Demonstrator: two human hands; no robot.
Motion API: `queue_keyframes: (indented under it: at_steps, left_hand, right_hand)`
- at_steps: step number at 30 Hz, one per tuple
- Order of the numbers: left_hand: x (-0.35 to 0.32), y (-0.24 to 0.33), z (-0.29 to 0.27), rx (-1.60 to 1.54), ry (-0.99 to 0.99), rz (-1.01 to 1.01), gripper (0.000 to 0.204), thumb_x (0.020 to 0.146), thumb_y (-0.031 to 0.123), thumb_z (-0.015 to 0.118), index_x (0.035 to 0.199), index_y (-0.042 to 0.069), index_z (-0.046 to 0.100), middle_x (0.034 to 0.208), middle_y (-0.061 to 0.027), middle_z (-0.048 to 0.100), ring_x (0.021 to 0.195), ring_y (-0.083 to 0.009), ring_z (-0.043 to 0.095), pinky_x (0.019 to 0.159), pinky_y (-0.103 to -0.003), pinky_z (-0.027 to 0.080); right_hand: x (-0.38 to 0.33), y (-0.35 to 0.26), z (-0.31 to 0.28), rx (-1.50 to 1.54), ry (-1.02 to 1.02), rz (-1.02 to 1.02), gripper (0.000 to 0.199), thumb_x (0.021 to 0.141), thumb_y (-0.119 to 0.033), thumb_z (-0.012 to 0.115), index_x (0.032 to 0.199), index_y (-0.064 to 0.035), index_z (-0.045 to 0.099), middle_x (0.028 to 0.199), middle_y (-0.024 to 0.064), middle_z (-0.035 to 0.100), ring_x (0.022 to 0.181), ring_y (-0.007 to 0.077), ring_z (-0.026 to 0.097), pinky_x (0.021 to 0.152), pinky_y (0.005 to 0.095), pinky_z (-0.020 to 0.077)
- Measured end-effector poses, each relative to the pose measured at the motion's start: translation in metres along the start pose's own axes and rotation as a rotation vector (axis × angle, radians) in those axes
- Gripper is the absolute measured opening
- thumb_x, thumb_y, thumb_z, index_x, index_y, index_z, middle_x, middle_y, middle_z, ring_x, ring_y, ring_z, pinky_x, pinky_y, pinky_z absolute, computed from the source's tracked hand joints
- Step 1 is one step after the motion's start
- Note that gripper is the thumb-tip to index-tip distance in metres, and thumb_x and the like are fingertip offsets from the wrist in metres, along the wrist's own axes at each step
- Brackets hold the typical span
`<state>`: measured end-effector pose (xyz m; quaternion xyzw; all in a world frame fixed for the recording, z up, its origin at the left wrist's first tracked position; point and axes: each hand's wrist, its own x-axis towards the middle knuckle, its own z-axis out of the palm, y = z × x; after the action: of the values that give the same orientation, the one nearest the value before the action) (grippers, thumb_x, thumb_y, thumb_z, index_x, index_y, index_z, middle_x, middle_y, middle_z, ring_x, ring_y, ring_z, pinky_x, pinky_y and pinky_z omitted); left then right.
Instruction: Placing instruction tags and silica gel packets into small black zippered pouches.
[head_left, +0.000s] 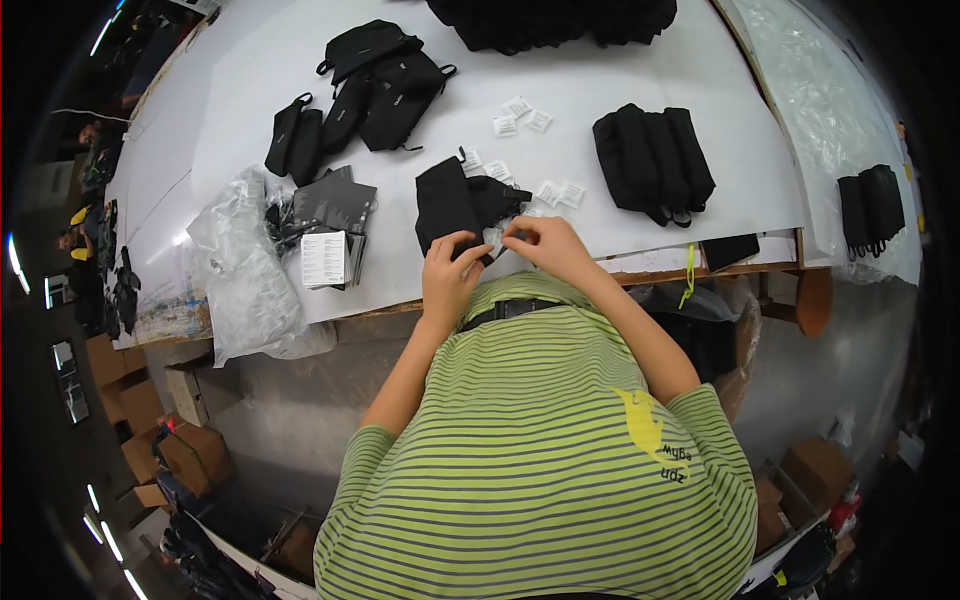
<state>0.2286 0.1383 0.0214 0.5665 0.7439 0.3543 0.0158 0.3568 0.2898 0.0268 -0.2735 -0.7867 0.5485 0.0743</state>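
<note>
A black fabric pouch point(455, 200) lies at the near edge of the white table point(600, 70). My left hand point(450, 275) grips its near end with fingers curled on the fabric. My right hand point(548, 245) sits just right of it, pinching a small white sachet point(497, 237) at the pouch's opening. More small white sachets point(520, 115) are scattered on the table beyond the pouch, some point(558, 193) right beside it.
A row of black pouches point(655, 160) stands to the right, loose black pouches point(375, 85) at the back left, a black heap point(550, 20) at the far edge. Crumpled clear plastic bags point(245, 270) and cards point(330, 245) lie left. Cardboard boxes point(190, 450) sit on the floor.
</note>
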Motion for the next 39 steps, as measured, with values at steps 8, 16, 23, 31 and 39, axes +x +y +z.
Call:
queue_keyframes:
  at_steps: [8,16,23,31,39]
  left_hand:
    - [-0.025,0.028,-0.021,-0.136,0.107,-0.599,0.010,0.073,0.007,0.069,0.072,0.000,0.062,0.056,-0.0006,0.043,0.056,-0.0131,0.041,0.055,-0.028,0.033]
    - [-0.032,0.011,-0.018,-0.723,0.145,-0.850,0.011,0.083,0.007,0.065,0.088,-0.002,0.066,0.068,0.0048,0.053,0.060,-0.0024,0.043,0.053,-0.020,0.033]
    - [-0.003,0.042,-0.050,-0.780,0.297,-0.695,0.009,0.086,0.006,0.061,0.092,0.000,0.062,0.084,-0.0016,0.059,0.071,-0.0057,0.049,0.064,-0.019,0.039]
    - [0.012,0.050,-0.060,-0.991,0.008,-0.775,0.009,0.090,0.010,0.057,0.092,0.001,0.059,0.079,0.0016,0.059,0.063,-0.0025,0.045,0.057,-0.017,0.033]
    - [0.027,0.070,-0.057,-0.929,-0.155,-0.560,0.012,0.091,0.013,0.055,0.089,0.001,0.056,0.081,0.0009,0.058,0.067,-0.0009,0.046,0.058,-0.016,0.032]
  right_hand:
    - [0.006,-0.013,0.024,0.031,-0.284,-0.108,0.015,0.077,-0.023,0.067,0.088,-0.0128,0.069,0.062,0.0049,0.059,0.053,0.0144,0.053,0.053,0.0275,0.0410]
    - [0.001,-0.016,0.023,0.037,-0.226,-0.248,0.016,0.079,-0.017,0.067,0.091,-0.0073,0.068,0.070,0.0051,0.065,0.057,0.0113,0.056,0.055,0.0235,0.0430]
    - [-0.005,-0.024,-0.002,0.913,-0.242,0.080,0.014,0.086,-0.013,0.061,0.093,-0.0088,0.050,0.072,-0.0028,0.056,0.065,0.0015,0.046,0.051,0.0181,0.0295]
    - [-0.010,-0.036,-0.006,0.977,-0.200,-0.067,0.009,0.090,-0.011,0.056,0.094,-0.0092,0.048,0.076,0.0036,0.060,0.061,0.0036,0.046,0.053,0.0182,0.0321]
    - [-0.025,-0.057,-0.004,0.754,-0.037,-0.199,0.010,0.094,-0.010,0.049,0.100,-0.0041,0.044,0.077,0.0016,0.051,0.064,0.0043,0.046,0.056,0.0182,0.0327]
